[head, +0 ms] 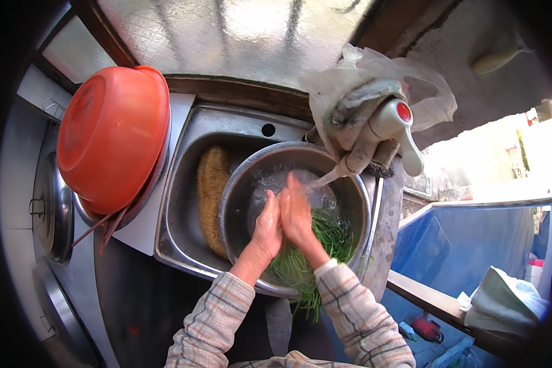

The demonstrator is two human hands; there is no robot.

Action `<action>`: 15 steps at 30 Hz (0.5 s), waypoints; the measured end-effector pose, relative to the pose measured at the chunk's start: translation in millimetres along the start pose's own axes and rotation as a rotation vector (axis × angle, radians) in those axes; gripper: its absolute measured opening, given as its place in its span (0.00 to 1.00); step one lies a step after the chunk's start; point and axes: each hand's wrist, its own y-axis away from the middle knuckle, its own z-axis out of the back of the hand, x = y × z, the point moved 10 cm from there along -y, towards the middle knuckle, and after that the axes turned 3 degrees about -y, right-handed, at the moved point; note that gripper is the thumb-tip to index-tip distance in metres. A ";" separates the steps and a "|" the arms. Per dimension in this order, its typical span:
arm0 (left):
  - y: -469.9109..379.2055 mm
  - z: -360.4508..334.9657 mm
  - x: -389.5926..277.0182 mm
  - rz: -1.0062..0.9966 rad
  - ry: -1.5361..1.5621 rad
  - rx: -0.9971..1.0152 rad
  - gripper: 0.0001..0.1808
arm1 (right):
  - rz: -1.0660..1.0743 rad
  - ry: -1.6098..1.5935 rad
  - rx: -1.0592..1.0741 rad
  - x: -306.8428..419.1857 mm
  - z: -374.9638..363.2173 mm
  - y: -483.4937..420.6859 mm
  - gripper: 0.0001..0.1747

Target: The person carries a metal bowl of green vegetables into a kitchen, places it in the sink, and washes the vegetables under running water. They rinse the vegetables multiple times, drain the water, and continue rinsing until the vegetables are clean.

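My left hand (268,226) and my right hand (296,210) are pressed palm to palm over a large metal basin (366,202). Whether anything lies between the palms cannot be seen. Water runs from the spout of a white lever faucet (391,118) with a red cap, beside my right hand. Long thin green leafy vegetables (336,234) lie in the basin under and right of my hands, some hanging over its near rim. The basin sits in a stainless steel sink (184,216), next to a dried loofah-like brown scrubber (211,198).
Red plastic basins (112,133) stand tilted on the left counter, with thin brown sticks below. Metal lids (55,207) lie farther left. A plastic bag (423,92) hangs around the faucet. A pale towel (506,301) drapes over a ledge at the lower right.
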 end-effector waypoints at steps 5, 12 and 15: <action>5.7 -4.5 -6.3 -0.046 0.088 0.019 0.39 | 0.066 0.291 0.163 4.7 -15.5 -2.6 0.33; 9.5 -23.2 -3.0 -0.059 -0.129 0.163 0.46 | -0.039 0.205 0.098 -8.0 -8.2 0.6 0.34; 7.6 -12.9 -5.5 -0.061 -0.098 0.140 0.48 | 0.067 0.165 0.067 -7.9 -5.5 -4.7 0.34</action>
